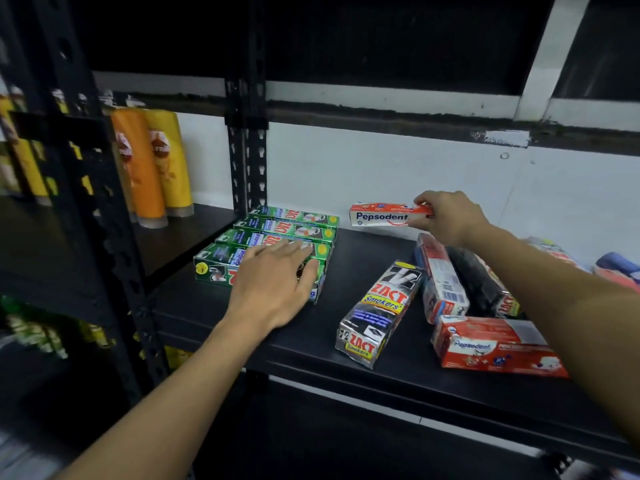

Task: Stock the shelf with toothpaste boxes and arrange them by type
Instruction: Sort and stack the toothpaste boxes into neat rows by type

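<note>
Upper left of frame: orange and yellow shampoo bottles [152, 164] stand upright in the next shelf bay.
Left of centre: a row of green ZACT boxes [294, 220] lies flat, side by side and touching, on the black shelf [349, 271].
My left grip [273, 285] is open. Fingers are straight and the palm is flat on the nearest boxes of that row.
Lower centre: a silver ZACT Smokers box [379, 313] lies alone at an angle, apart from the green row.
Centre, near the back wall: a white-and-red Pepsodent box [379, 215], long side facing me.
My right grip [446, 218] pinches its right end, fingers over the top and thumb below. I can't tell if the box touches the shelf.
Right of frame: a loose pile. A red-and-white box [441, 278] and a black box [474, 282] lie side by side, with a red Pepsodent box [495, 344] at their near ends.
Far right edge: more boxes, too blurred to tell apart.
</note>
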A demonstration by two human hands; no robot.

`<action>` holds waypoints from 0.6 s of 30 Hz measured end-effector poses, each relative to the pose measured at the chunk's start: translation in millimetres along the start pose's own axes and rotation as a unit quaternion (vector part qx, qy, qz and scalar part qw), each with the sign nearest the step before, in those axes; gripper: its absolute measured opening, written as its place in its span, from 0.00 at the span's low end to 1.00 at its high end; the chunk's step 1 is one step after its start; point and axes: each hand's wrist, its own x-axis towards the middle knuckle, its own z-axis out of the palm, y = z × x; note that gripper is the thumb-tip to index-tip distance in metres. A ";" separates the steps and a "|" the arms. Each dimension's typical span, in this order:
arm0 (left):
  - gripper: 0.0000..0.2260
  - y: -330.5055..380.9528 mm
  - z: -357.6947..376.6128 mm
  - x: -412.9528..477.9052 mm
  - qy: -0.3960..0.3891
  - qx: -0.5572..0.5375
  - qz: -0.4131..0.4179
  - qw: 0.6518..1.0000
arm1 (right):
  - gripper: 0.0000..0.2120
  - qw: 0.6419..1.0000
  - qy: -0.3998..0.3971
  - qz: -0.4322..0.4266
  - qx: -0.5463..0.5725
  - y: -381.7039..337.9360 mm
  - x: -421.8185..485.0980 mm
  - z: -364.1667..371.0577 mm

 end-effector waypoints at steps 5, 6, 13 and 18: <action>0.23 0.0 1.6 2.4 0.005 0.006 0.003 1.000 | 0.24 0.999 -0.020 -0.010 -0.028 -4.3 19.3 10.9; 0.22 -0.2 2.3 2.3 0.007 0.006 0.003 1.000 | 0.24 0.999 -0.023 -0.014 -0.035 -6.1 21.5 14.4; 0.23 -0.7 2.8 3.8 0.010 0.001 -0.006 1.000 | 0.24 0.997 -0.070 0.022 0.006 -9.0 28.7 26.2; 0.25 -0.4 2.0 2.5 -0.002 0.010 -0.003 1.000 | 0.27 0.998 -0.053 0.025 0.029 -5.7 20.1 12.4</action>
